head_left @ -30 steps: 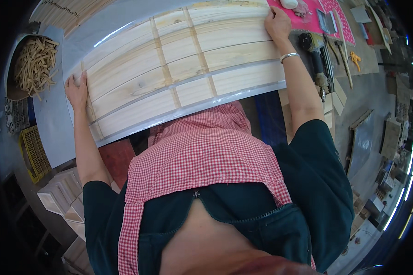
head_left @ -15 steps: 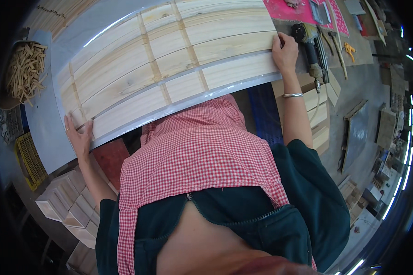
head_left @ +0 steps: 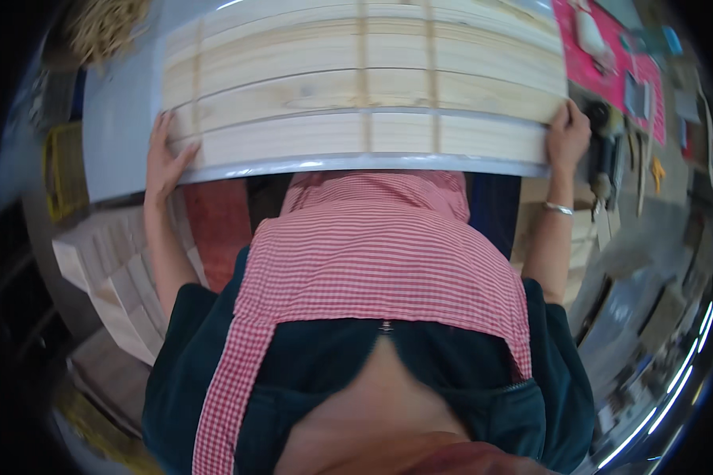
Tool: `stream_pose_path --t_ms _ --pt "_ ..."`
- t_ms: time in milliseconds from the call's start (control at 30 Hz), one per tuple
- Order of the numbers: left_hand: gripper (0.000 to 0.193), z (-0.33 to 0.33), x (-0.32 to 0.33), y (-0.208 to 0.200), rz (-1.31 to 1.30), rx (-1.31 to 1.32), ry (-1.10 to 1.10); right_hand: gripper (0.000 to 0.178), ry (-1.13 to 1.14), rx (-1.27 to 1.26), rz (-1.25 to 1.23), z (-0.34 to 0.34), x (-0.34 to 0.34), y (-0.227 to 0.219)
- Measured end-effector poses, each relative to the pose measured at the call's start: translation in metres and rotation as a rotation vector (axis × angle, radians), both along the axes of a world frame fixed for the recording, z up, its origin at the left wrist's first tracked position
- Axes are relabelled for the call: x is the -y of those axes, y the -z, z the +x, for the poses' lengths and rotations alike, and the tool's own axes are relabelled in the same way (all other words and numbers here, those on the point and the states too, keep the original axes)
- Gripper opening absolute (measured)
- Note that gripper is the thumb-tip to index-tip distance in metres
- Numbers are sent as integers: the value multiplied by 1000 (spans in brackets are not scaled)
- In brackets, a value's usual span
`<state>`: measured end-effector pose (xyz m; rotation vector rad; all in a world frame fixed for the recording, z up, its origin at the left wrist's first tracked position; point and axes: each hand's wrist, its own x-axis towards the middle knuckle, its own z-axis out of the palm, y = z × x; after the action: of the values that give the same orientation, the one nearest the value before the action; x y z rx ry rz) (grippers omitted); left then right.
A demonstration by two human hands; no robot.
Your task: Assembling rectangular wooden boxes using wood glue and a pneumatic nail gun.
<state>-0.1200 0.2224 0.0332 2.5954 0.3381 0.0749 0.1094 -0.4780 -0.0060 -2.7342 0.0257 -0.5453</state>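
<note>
Yellow crate at far left, near a heap of tan strips; beside them runs the grey tabletop. Against the left end of the boards, the left hand has its grip spread wide. They lie side by side on the tabletop. At their right end the right hand bends its fingers; whether its grip closes on them, I can't tell. Just beyond lies pink cloth.

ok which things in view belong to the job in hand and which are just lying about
In the job:
left hand, touching the left end of the pale, flat wooden boards;
right hand, at their right end;
smooth grey worktop beneath

Seemingly lying about:
yellow plastic grid crate;
bright pink sheet;
orange tool
</note>
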Motion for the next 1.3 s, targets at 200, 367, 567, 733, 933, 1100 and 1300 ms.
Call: stream_pose_path --t_ms 200,367,567,733,933,1100,1300 --pt "75 -9 0 -11 22 -31 -32 32 -11 7 -29 7 -3 12" --pt "73 -2 -4 -10 30 -15 -53 33 -10 -17 -17 11 3 12" --pt "67 7 -2 -7 -22 2 -93 34 -6 -52 -56 16 0 8" --pt "61 22 -15 8 15 61 -58 35 -10 -14 -127 34 3 12" --pt "69 11 -29 12 120 18 -107 33 -76 11 -40 11 -6 -8" --pt "75 -28 6 -17 208 -92 -72 31 16 -9 -35 -36 18 -17" --pt "77 -27 3 -14 93 -138 -112 33 60 -176 100 -43 0 -19"
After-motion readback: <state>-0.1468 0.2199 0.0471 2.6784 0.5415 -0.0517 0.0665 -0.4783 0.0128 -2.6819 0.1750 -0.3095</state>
